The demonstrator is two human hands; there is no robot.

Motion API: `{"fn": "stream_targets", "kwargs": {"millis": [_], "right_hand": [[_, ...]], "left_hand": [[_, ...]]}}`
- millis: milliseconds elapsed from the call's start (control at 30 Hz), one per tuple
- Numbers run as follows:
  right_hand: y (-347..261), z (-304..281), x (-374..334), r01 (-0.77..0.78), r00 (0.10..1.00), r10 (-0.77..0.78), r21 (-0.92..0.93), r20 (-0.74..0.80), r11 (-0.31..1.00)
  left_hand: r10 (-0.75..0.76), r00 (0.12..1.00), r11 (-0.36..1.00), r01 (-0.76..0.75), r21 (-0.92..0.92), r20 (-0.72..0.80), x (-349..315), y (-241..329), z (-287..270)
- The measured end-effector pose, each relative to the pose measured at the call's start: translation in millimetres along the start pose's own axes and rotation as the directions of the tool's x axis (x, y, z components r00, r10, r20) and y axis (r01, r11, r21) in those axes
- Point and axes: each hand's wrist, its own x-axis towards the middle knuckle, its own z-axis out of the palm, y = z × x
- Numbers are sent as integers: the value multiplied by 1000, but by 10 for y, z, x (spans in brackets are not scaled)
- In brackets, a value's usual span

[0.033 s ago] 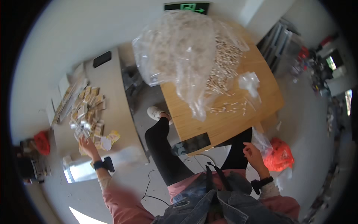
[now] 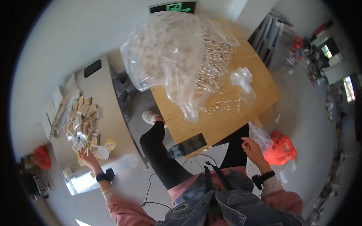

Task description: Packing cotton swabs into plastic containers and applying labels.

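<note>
My left hand (image 2: 89, 159) is over the side table at the near end of a heap of small boxes or packets (image 2: 85, 120), yellowish and clear. Its fingers look apart and reach the nearest packets; whether they touch one is hard to see. Beside it lie a white paper piece (image 2: 103, 152) and yellow-and-white scraps (image 2: 110, 144). My right hand (image 2: 253, 150) hangs in the air off the wooden table's near right corner, fingers loosely bent and apart, nothing visible in them. On the wooden table (image 2: 177, 126) a large clear bag (image 2: 166, 52) bulges beside many loose cotton swabs (image 2: 215, 64).
A crumpled clear plastic bag (image 2: 241, 78) lies on the wooden table's right side. A dark phone-like slab (image 2: 192, 143) sits at its near edge. Another phone (image 2: 92, 68) is on the side table's far end. A red bag (image 2: 280, 148) stands right. A cable (image 2: 149, 188) crosses the floor.
The whole view has shifted slightly, moving the tables a little left in the picture. My left hand stays at the packets and my right hand stays in the air.
</note>
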Motion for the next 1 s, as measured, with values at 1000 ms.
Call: {"fn": "stream_targets", "kwargs": {"millis": [1000], "right_hand": [[-687,-501,365,40,997,-66,985,-30,166]], "left_hand": [[457,163,696,548,-465,875,-3622,4913,-441]]}}
